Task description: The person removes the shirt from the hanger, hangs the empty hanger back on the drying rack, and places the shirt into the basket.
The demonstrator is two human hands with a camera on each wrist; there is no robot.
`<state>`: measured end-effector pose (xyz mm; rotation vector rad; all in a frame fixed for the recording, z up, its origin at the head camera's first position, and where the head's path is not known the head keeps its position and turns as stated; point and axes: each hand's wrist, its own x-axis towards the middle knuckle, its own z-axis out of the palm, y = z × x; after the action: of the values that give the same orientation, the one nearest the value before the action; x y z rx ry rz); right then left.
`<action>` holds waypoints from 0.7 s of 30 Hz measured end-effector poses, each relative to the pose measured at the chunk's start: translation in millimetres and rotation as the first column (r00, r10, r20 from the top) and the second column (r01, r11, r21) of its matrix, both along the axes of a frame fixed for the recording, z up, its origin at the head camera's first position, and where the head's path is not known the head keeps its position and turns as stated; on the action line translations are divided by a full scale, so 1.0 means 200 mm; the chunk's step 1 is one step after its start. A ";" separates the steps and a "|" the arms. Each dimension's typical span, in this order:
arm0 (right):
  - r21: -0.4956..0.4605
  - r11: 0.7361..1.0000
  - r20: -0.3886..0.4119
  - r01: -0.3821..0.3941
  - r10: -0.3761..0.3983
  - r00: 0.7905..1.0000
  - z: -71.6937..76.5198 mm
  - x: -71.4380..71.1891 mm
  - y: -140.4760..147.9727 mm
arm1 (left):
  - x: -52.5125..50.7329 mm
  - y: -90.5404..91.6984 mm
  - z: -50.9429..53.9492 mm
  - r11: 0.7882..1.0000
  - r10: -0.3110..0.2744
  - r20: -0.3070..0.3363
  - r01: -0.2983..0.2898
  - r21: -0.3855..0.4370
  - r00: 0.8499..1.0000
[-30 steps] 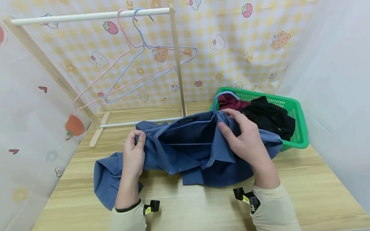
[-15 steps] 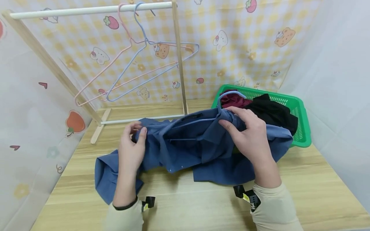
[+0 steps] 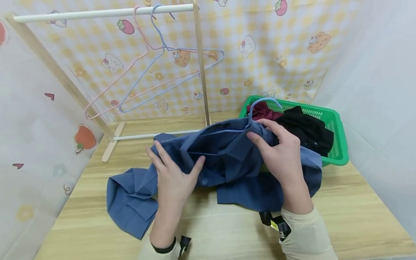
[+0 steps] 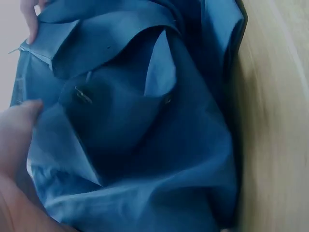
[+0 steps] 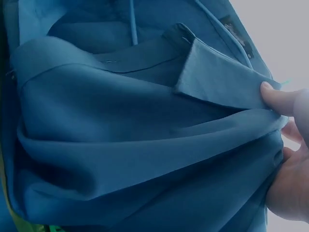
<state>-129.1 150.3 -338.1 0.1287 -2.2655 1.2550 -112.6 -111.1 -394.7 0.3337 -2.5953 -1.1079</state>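
Note:
A blue collared shirt (image 3: 240, 162) is held bunched above the table, with a light blue hanger (image 3: 268, 99) inside it. The hanger's hook sticks up from the neck opening, and part of its bar shows in there. My right hand (image 3: 284, 155) pinches the cloth by the collar, thumb in front, as the right wrist view also shows at the collar flap (image 5: 222, 79). Over the shirt's left part my left hand (image 3: 175, 182) lies with fingers and thumb spread wide, touching the cloth. One sleeve (image 3: 133, 202) droops onto the table at left.
A green basket (image 3: 342, 144) at the back right holds a black garment (image 3: 307, 126) and a dark red one (image 3: 264, 112). At the back left stands a rack (image 3: 107, 13) with a pink hanger (image 3: 112, 85) and another blue hanger (image 3: 143, 77).
The left hand has let go of the shirt's left shoulder, moved right and spread over its front. The right hand keeps its pinch near the collar; the hook has tipped, then risen again.

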 end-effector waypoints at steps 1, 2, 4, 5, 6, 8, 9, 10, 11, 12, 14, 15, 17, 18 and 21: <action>-0.002 1.000 0.001 -0.009 0.009 1.000 0.00 0.00 0.00 | -0.02 -0.01 -0.01 0.999 -0.001 -0.012 0.001 0.035 1.000; -0.004 1.000 0.001 -0.017 0.017 1.000 0.00 0.00 0.00 | -0.03 -0.02 -0.01 0.997 0.001 -0.029 0.002 0.072 1.000; -0.007 0.999 -0.009 -0.036 0.036 0.999 0.00 0.00 0.01 | -0.06 -0.07 -0.02 0.990 0.007 -0.086 0.005 0.138 0.996; -0.009 0.999 -0.017 -0.045 0.045 0.999 0.00 0.00 0.01 | -0.07 -0.10 -0.02 0.987 0.010 -0.122 0.010 0.158 0.993; -0.007 0.998 -0.028 -0.056 0.055 0.998 0.00 0.00 0.02 | -0.08 -0.12 -0.02 0.984 0.013 -0.155 0.015 0.176 0.988; 0.003 0.997 -0.048 -0.072 0.072 0.996 -0.01 0.00 0.02 | -0.09 -0.18 -0.01 0.978 0.017 -0.203 0.026 0.205 0.979; 0.009 0.997 -0.058 -0.078 0.079 0.995 -0.01 0.00 0.03 | -0.09 -0.21 0.00 0.977 0.018 -0.221 0.030 0.210 0.975; 0.016 0.996 -0.068 -0.085 0.086 0.994 -0.01 0.00 0.03 | -0.09 -0.23 0.01 0.976 0.016 -0.230 0.034 0.215 0.973; 0.023 0.996 -0.078 -0.090 0.091 0.993 -0.01 0.00 0.03 | -0.09 -0.25 0.03 0.975 0.016 -0.232 0.035 0.217 0.973; 0.028 0.995 -0.088 -0.094 0.096 0.992 -0.02 -0.01 0.04 | -0.08 -0.27 0.04 0.974 0.017 -0.227 0.035 0.225 0.974; 0.033 0.994 -0.107 -0.101 0.103 0.989 -0.02 -0.01 0.04 | -0.08 -0.30 0.07 0.971 0.015 -0.202 0.034 0.237 0.979; 0.033 0.994 -0.116 -0.105 0.108 0.987 -0.02 -0.01 0.05 | -0.08 -0.32 0.08 0.969 0.010 -0.185 0.036 0.243 0.983; 0.037 0.993 -0.133 -0.114 0.118 0.984 -0.02 -0.02 0.06 | -0.08 -0.34 0.11 0.968 -0.003 -0.145 0.039 0.249 0.989; 0.039 0.992 -0.139 -0.120 0.124 0.983 -0.02 -0.02 0.06 | -0.08 -0.35 0.12 0.967 -0.006 -0.123 0.037 0.252 0.992; 0.041 0.990 -0.145 -0.133 0.137 0.980 -0.03 -0.03 0.08 | -0.09 -0.38 0.14 0.961 -0.017 -0.050 0.030 0.275 0.999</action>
<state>-134.5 165.8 -343.2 0.3802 -2.1792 1.2358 -129.6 -187.9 -366.3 0.3329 -2.4102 -1.4715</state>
